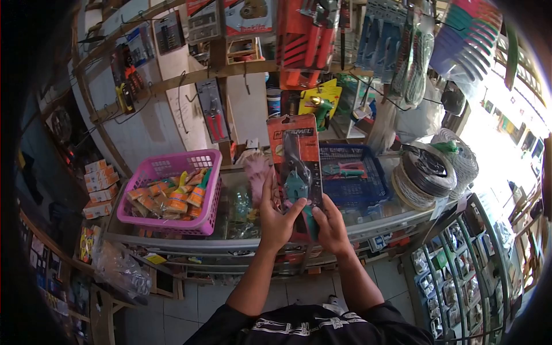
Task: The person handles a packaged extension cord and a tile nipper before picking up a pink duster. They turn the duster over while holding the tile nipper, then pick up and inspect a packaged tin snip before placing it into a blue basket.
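Observation:
A hand tool in a clear pack on an orange-and-black card (294,138) is upright in front of me, above the counter's front edge. Its body and handles are teal and its upper end is dark; the exact kind is hard to make out. My left hand (279,221) grips the pack's left side, thumb across the front. On the lower right, my right hand (330,227) closes on the same pack, near the teal handle. Just behind, a blue basket (374,198) holds another packed tool (344,170) with teal and reddish handles. Pale pink gloves (257,172) lie left of the pack.
A pink basket (215,198) of orange-labelled packets stands left on the glass counter (368,229). Coiled rope or cable spools (422,175) sit at the right end. Carded tools (307,34) hang overhead from hooks. A display rack (460,270) stands at the lower right.

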The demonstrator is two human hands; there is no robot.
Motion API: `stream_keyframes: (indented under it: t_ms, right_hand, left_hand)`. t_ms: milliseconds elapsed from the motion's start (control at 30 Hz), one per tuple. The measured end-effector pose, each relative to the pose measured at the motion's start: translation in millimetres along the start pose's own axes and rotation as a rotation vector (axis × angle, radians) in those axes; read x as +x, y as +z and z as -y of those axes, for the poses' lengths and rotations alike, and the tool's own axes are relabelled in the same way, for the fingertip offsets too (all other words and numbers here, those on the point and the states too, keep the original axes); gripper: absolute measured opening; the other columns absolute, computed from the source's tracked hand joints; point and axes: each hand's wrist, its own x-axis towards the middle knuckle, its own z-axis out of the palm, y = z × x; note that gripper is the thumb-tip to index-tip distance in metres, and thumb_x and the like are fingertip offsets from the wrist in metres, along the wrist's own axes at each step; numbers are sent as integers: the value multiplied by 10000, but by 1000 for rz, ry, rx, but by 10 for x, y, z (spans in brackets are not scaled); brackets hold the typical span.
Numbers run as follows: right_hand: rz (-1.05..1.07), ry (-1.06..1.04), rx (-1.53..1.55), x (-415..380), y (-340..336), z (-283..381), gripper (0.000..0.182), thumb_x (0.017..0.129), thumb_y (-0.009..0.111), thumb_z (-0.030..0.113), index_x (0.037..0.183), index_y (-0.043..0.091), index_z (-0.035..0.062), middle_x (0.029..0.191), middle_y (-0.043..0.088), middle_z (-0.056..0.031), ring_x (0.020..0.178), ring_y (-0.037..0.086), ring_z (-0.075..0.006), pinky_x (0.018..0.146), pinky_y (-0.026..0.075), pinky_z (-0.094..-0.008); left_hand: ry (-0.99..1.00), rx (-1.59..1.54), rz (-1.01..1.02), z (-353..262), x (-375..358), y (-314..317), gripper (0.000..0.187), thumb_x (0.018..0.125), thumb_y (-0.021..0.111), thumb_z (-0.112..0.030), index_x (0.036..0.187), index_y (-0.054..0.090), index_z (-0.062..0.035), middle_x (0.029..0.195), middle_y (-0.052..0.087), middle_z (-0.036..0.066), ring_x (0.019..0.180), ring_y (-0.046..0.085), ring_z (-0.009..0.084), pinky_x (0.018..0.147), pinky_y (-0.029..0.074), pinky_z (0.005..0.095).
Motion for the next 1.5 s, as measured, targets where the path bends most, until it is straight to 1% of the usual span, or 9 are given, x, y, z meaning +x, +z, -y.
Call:
stream_keyframes:
  t_ms: [300,400,700,733,933,1033,1267,1367,1500]
  right_hand:
    - [-200,-103,-190,-43,-738,176,392,1031,678,140,1361,554,-30,1114,736,-108,1005,644,-113,912,539,-314]
    - [-261,5,-234,-15,-1054,319,374,992,746,150,1281,584,-23,1062,743,-93,950,665,-105,843,551,-297]
    - [-371,-130,-94,94,-2051,277,294,973,736,92,1216,614,-21,1045,719,-56,962,651,-97,859,527,-282]
    - [-379,-142,-115,89,-2164,247,279,978,722,76,1218,614,-18,1044,708,-42,964,643,-94,868,516,-273]
    - [-354,-177,-104,107,-2718,297,268,980,707,51,1218,612,-26,1062,713,-54,970,647,-101,881,519,-280]
    - [-347,-177,-47,191,-2937,293,280,977,705,47,1228,608,-31,1083,714,-65,986,652,-108,898,518,-282]
    - [-296,-162,-43,316,-3224,234,297,976,695,37,1247,600,-36,1120,708,-75,1029,651,-120,933,511,-290]
    - [-272,-172,-27,328,-3233,258,304,976,695,39,1253,597,-37,1120,705,-75,1038,650,-121,942,508,-290]
    - [-248,-183,-10,367,-3193,256,302,978,694,35,1254,597,-37,1126,703,-77,1044,649,-120,943,506,-286]
  left_hand:
    - [17,-20,110,347,121,823,962,875,843,-17,1628,247,39,1582,430,201,1424,490,268,1215,381,389]
    - [51,-43,127,419,114,1181,896,902,809,-4,1621,275,32,1566,457,189,1428,487,255,1202,392,380]
    - [11,-119,238,806,452,1968,471,1094,593,-160,1505,491,45,1440,597,143,1355,540,193,1169,372,347]
    - [59,-80,243,740,580,2072,394,1125,538,-214,1442,569,17,1295,658,81,1228,579,136,1085,423,326]
    - [353,392,246,752,1325,2541,331,1086,611,-213,1382,648,-70,1110,664,34,923,609,117,851,500,326]
    - [493,597,199,655,1503,2757,313,1048,648,-151,1338,658,-32,1068,636,36,897,579,109,819,494,316]
    - [813,1046,73,609,1808,2911,296,940,798,-254,1154,728,-62,977,616,95,886,623,271,799,525,402]
    - [778,1112,68,529,1816,2933,185,964,772,-210,1008,731,-35,988,629,95,935,634,304,806,516,417]
    - [874,997,-45,397,1865,2869,215,992,745,-205,991,742,10,968,701,123,922,694,305,803,541,414]
